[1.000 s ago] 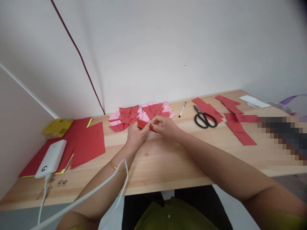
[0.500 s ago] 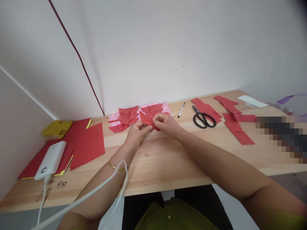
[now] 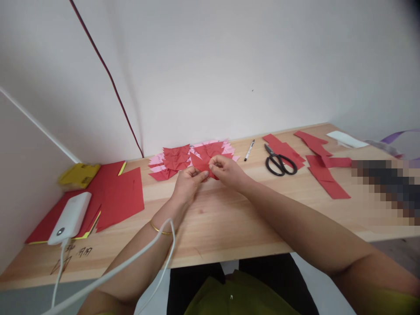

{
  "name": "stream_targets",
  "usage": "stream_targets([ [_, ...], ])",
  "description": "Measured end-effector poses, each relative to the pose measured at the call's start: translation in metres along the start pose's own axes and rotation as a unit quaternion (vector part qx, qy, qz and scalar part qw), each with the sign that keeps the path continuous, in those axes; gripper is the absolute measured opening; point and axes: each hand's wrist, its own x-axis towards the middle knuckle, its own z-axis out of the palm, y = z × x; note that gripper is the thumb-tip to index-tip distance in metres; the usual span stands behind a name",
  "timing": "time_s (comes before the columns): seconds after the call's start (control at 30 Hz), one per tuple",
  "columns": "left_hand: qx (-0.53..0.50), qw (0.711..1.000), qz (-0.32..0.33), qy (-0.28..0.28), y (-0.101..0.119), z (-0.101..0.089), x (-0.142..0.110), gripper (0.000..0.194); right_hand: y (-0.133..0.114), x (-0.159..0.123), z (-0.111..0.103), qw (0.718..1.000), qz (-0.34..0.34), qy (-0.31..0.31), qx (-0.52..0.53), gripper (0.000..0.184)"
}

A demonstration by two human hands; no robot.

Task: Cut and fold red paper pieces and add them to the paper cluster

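Note:
Between my hands, just above the table, is a small piece of red paper with a pointed corner sticking up; my fingers cover much of it. My left hand pinches its lower left side between thumb and fingers. My right hand is closed on its right side with bent fingers. Right behind them lie folded red paper pieces and folded pink paper pieces in overlapping rows.
At the left, a white power bank with a white cable and a yellow packet rest on red sheets. To the right lie a pen, black-handled scissors, red paper strips and a white strip.
Both hands keep their hold on the red paper with barely any movement. The whole view has shifted slightly, with the table items appearing a little further right.

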Motion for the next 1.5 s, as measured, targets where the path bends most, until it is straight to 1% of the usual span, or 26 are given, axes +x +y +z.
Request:
stream_targets([
  [0.13,0.029,0.999,-0.028,-0.024,-0.004,0.002,-0.002,0.025,-0.001,-0.001,0.001,1.0,-0.005,-0.001,0.011,0.009],
  [0.2,0.059,0.998,-0.014,-0.012,-0.004,0.002,-0.003,0.025,-0.001,-0.002,0.002,1.0,-0.004,-0.003,0.004,0.009],
  [0.3,0.125,0.992,0.033,0.0,0.0,0.002,-0.004,0.026,0.002,-0.002,0.004,1.0,-0.013,0.002,-0.017,0.008],
  [0.37,0.161,0.985,0.054,-0.01,0.002,0.002,-0.005,0.025,0.004,-0.002,0.004,0.998,-0.035,0.009,-0.047,0.006],
  [0.47,0.176,0.983,0.055,-0.018,0.002,0.002,-0.005,0.023,0.007,-0.002,0.004,0.99,-0.083,0.015,-0.109,0.002],
  [0.57,0.139,0.989,0.036,-0.03,-0.002,0.003,-0.006,0.022,0.007,-0.002,0.001,0.982,-0.113,0.005,-0.15,0.001],
  [0.7,0.014,0.998,-0.045,-0.05,-0.003,0.007,-0.007,0.026,0.006,-0.001,-0.003,0.98,-0.123,-0.014,-0.154,0.003],
  [0.73,-0.015,0.997,-0.057,-0.046,-0.002,0.008,-0.008,0.026,0.006,-0.001,-0.004,0.98,-0.126,-0.015,-0.156,0.003],
  [0.8,-0.049,0.997,-0.057,-0.02,0.001,0.009,-0.009,0.026,0.006,0.0,-0.004,0.978,-0.13,-0.01,-0.161,0.003],
  [0.87,-0.06,0.997,-0.042,0.012,0.003,0.01,-0.009,0.026,0.006,0.0,-0.004,0.979,-0.128,-0.008,-0.159,0.004],
  [0.97,-0.069,0.997,-0.022,0.021,0.004,0.009,-0.009,0.026,0.004,0.001,-0.004,0.98,-0.129,-0.004,-0.154,0.004],
  [1.13,-0.093,0.996,-0.011,-0.009,0.005,0.007,-0.009,0.03,0.0,0.0,-0.005,0.985,-0.12,-0.003,-0.127,0.005],
  [1.23,-0.107,0.993,-0.023,-0.035,0.009,0.008,-0.009,0.034,-0.002,0.0,-0.006,0.989,-0.104,-0.011,-0.106,0.006],
  [1.37,-0.131,0.989,-0.054,-0.048,0.013,0.009,-0.01,0.038,-0.003,0.001,-0.008,0.991,-0.096,-0.015,-0.095,0.007],
  [1.43,-0.12,0.989,-0.065,-0.059,0.012,0.009,-0.01,0.04,-0.001,0.002,-0.008,0.99,-0.1,-0.01,-0.102,0.007],
  [1.5,-0.095,0.991,-0.067,-0.059,0.009,0.008,-0.009,0.037,0.002,0.002,-0.008,0.989,-0.102,-0.01,-0.103,0.006],
])
